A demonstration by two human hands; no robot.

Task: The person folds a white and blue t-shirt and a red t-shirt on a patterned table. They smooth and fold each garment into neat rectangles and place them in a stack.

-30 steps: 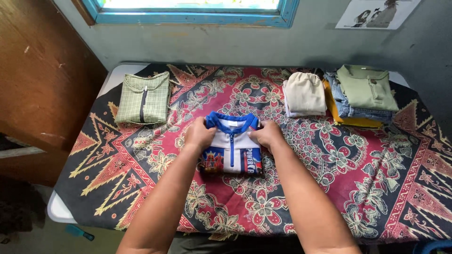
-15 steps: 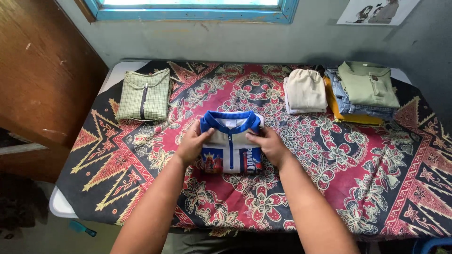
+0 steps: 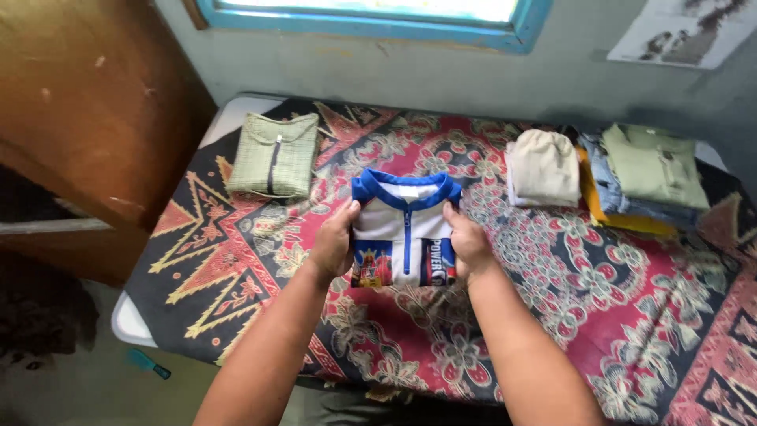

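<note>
- Gripping a folded blue-and-white zip shirt (image 3: 404, 230) at frame centre, one hand on each side edge; it sits on or just above the patterned cloth (image 3: 552, 300) over the table (image 3: 130, 323), can't tell if lifted.
- Left hand (image 3: 335, 243): fingers curled round the shirt's left edge, thumb on top. Right hand (image 3: 468, 244): same on the right edge, fingers closed on fabric.
- Handling, judged: light, soft, floppy knit; folds will slump or open if held by one edge. Synthetic-looking fabric may be a bit slick. Not fragile. Best hold is both side edges with fingers under the stack, as now, or a flat palm beneath.
- Around it: folded green checked shirt (image 3: 275, 155) upper left; folded cream garment (image 3: 543, 167) upper right; just beside that a pile (image 3: 643, 177) of an olive shirt over denim and something yellow. Wooden door (image 3: 87, 118) at left, blue window frame (image 3: 378, 20) along top.
- Versus a second ago: hands have slid from the collar corners down to the side edges; shirt looks squarer and tighter, slightly raised in frame. View has shifted left and tilted, so the right-hand pile sits nearer the edge. Other garments unmoved.
</note>
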